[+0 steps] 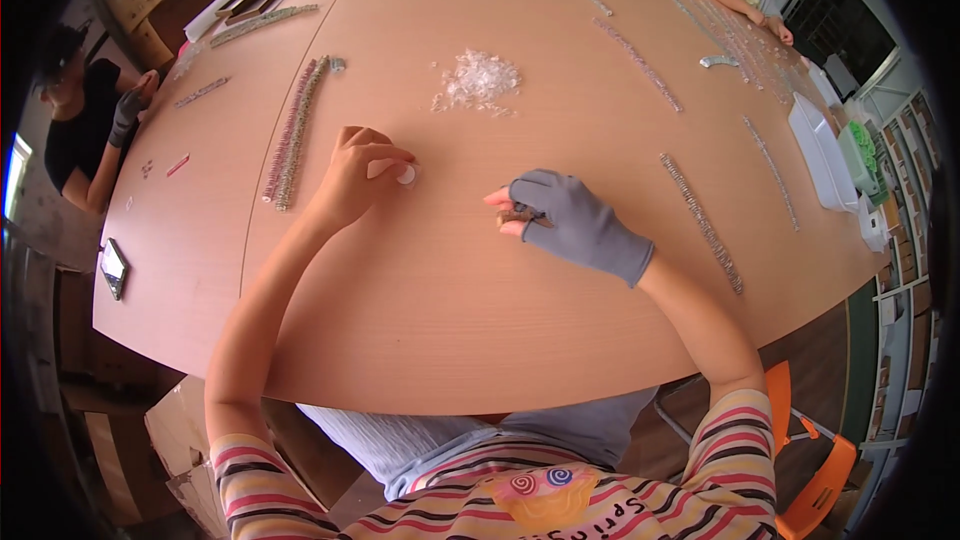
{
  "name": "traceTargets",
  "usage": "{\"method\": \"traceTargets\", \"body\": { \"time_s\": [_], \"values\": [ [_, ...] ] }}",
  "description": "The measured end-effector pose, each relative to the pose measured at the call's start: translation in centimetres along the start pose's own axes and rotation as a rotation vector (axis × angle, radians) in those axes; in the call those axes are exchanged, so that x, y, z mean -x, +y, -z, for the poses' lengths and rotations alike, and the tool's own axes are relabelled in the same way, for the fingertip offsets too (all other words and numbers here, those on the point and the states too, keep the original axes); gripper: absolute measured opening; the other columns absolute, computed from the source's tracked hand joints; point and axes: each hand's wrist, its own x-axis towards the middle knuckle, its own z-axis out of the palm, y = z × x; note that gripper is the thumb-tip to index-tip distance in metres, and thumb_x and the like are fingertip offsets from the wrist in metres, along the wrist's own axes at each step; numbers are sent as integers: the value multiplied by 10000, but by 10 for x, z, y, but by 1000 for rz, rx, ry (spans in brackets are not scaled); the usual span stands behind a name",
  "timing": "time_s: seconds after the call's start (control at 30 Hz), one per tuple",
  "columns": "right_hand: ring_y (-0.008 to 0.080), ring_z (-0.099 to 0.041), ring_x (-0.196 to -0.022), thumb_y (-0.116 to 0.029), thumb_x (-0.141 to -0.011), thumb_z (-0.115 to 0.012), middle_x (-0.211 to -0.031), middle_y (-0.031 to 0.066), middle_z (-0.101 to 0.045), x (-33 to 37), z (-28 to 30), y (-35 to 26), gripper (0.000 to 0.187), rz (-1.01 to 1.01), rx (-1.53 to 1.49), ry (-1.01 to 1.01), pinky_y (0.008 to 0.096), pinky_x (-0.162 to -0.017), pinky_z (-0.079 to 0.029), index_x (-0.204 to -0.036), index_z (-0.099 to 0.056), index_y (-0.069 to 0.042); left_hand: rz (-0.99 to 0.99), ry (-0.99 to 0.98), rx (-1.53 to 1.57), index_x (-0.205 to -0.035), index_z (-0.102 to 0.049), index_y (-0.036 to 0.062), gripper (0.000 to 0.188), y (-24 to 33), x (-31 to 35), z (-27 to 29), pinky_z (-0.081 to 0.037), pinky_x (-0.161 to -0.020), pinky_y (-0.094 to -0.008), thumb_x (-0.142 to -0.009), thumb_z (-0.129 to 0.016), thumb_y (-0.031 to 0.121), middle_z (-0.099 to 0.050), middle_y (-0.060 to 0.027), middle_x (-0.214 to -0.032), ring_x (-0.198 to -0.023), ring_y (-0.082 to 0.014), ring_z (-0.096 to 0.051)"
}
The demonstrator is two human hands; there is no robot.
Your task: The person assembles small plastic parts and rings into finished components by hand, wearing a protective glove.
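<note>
As the left hand (352, 176) pinches a disc (407, 175), the right hand (578, 226) clasps something brown (513, 218).

Right hand (578, 223) in grey, apparently fingerless glove (608, 242), pink-and-black striped shirt (450, 495), swirl-eyed print (541, 506), pale blue bottoms (400, 440)

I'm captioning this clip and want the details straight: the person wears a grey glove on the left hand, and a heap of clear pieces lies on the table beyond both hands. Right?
Not quite: the head view shows the grey glove on the right hand; the left hand is bare. The heap of clear pieces does lie on the table beyond both.
</note>
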Motion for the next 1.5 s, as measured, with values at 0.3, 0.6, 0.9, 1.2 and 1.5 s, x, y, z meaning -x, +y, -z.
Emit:
{"method": "traceTargets", "body": {
  "time_s": [0.3,0.6,0.9,1.2,1.5],
  "values": [
    [317,-592,-1090,-223,-833,-773,-1146,115,-649,16,-8,9,414,137,354,130,411,-949,-469,-1196,-646,-71,-567,-198,-50,-1529,-340,64,715,63,46,-23,-152,-1224,-511,-972,-527,470,-300,-110,-1607,-1511,-291,-206],
    [268,-609,-925,-174,-812,-772,-980,62,-655,9,-12,14,220,63,328,151,385,-768,-521,-987,-704,-59,-579,-293,-3,-1541,-284,20,811,64,44,-28,-248,-1192,-523,-949,-547,508,-276,-129,-1614,-1473,-311,-302],
    [238,-638,-902,-87,-831,-752,-910,75,-680,11,0,6,126,-102,200,120,347,-754,-528,-952,-745,-54,-532,-323,-20,-1531,-316,24,797,59,53,-21,-267,-1188,-517,-937,-561,497,-322,-121,-1596,-1465,-277,-323],
    [245,-638,-921,-75,-820,-760,-988,86,-673,9,-5,8,232,-16,382,307,350,-754,-531,-1051,-742,-53,-528,-231,-41,-1538,-311,36,744,59,43,-35,-267,-1184,-508,-968,-560,445,-326,-116,-1594,-1443,-302,-354],
    [250,-585,-905,-152,-815,-731,-1057,46,-625,3,-15,-2,379,192,535,234,379,-769,-493,-1185,-675,-96,-528,-196,-74,-1531,-314,26,737,58,46,-36,-255,-1200,-449,-989,-501,489,-307,-166,-1588,-1439,-309,-347]
  ]
}}
